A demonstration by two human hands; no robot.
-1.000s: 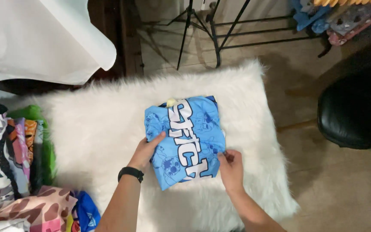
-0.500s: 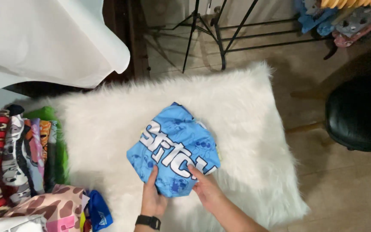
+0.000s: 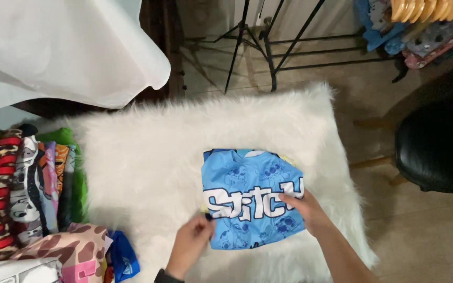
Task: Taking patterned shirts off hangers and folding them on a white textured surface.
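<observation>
A folded blue garment (image 3: 247, 178) with a cartoon print and large white lettering lies on a white furry rug (image 3: 142, 157). My left hand (image 3: 191, 243) pinches the garment's lower left corner. My right hand (image 3: 306, 209) rests on its right edge, fingers gripping the fabric over the lettering. The garment lies flat with the lettering running left to right.
A row of folded colourful clothes (image 3: 22, 188) stands at the rug's left edge, with a leopard-print piece (image 3: 64, 251) in front. White sheet (image 3: 53, 47) hangs at upper left. A black stool (image 3: 441, 147) stands right. A metal rack (image 3: 279, 42) and hanging clothes (image 3: 425, 21) lie beyond.
The blue garment has been turned from a tilted position so its lettering now reads level. My left hand moved to its lower left corner, my right hand to its right edge.
</observation>
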